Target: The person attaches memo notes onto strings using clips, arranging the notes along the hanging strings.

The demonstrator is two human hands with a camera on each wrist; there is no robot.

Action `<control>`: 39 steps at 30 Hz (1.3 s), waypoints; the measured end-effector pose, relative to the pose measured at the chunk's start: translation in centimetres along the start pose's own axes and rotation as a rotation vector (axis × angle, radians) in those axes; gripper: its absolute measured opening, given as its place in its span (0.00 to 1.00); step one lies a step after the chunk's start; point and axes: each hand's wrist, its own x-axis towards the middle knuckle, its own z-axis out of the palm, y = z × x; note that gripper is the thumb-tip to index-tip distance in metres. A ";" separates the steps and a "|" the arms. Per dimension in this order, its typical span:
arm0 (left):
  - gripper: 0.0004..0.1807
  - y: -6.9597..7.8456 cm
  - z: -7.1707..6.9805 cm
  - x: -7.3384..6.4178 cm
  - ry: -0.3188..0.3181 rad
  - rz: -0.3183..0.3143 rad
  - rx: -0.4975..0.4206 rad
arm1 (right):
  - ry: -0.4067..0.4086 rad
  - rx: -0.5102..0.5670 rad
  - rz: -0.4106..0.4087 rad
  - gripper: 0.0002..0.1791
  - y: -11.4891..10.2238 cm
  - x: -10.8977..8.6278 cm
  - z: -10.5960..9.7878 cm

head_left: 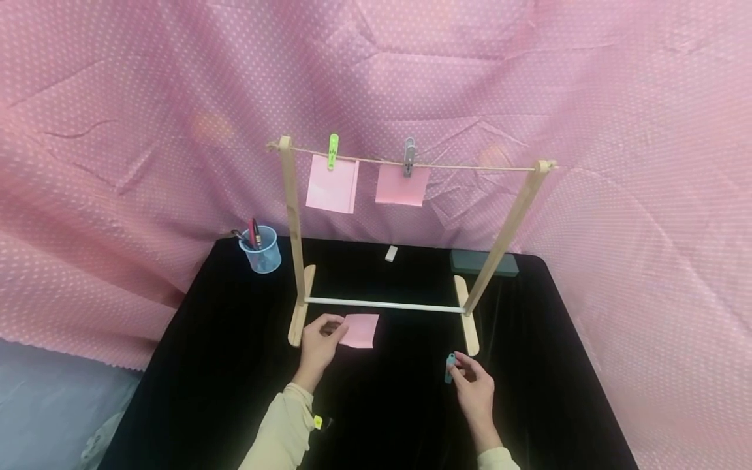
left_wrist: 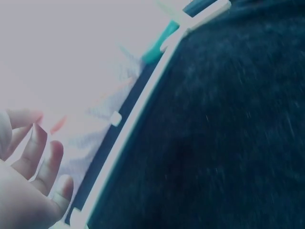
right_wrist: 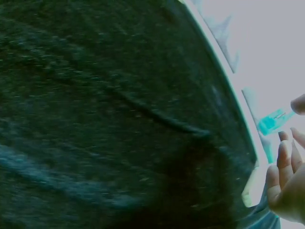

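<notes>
In the head view, my left hand (head_left: 319, 343) pinches a pink square of paper (head_left: 361, 330) by its left edge, in front of a wooden frame. My right hand (head_left: 474, 386) holds a blue clothespin (head_left: 450, 369) between thumb and fingers, near the frame's right foot. Along the frame's string (head_left: 470, 168), a green clothespin (head_left: 333, 152) grips one pink paper (head_left: 332, 186) and a grey clothespin (head_left: 409, 157) grips another pink paper (head_left: 402, 185). In the right wrist view the clothespin (right_wrist: 275, 121) shows at the fingertips; the left wrist view shows the left hand (left_wrist: 35, 176) with its paper washed out.
Wooden posts (head_left: 292, 215) stand on flat feet, joined low by a white rod (head_left: 382, 304). Behind are a blue cup (head_left: 264, 254) of pens, a white eraser-like block (head_left: 391, 253) and a dark green case (head_left: 499, 264). Pink dotted cloth (head_left: 376, 78) surrounds the black table (head_left: 399, 418).
</notes>
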 end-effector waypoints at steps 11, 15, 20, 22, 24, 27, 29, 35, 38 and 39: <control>0.05 4.4 4.1 1.1 -0.090 0.039 -0.155 | -0.003 -0.017 -0.051 0.15 -3.6 1.0 -1.6; 0.05 6.2 5.3 1.6 -0.100 0.074 -0.188 | 0.010 0.007 -0.097 0.15 -4.7 1.3 -2.2; 0.05 8.4 6.8 2.3 -0.097 0.124 -0.228 | 0.034 0.049 -0.171 0.15 -6.1 1.8 -3.1; 0.05 9.1 7.3 2.5 -0.102 0.130 -0.248 | 0.045 0.065 -0.202 0.15 -6.6 2.1 -3.5; 0.05 9.9 7.7 2.7 -0.107 0.124 -0.270 | 0.060 0.071 -0.234 0.15 -7.1 2.5 -3.9; 0.05 11.0 8.2 3.0 -0.113 0.104 -0.292 | 0.081 0.074 -0.286 0.16 -7.9 3.0 -4.3; 0.06 11.6 8.6 3.2 -0.117 0.094 -0.303 | 0.098 0.063 -0.321 0.16 -8.4 3.3 -4.6; 0.07 14.0 9.7 4.2 -0.137 0.140 -0.320 | 0.113 0.087 -0.401 0.17 -10.3 4.4 -5.4; 0.06 15.4 10.2 4.6 -0.141 0.175 -0.317 | 0.107 0.134 -0.436 0.16 -11.4 4.9 -5.9; 0.06 15.8 10.3 4.6 -0.141 0.183 -0.313 | 0.108 0.143 -0.445 0.16 -11.8 5.0 -6.0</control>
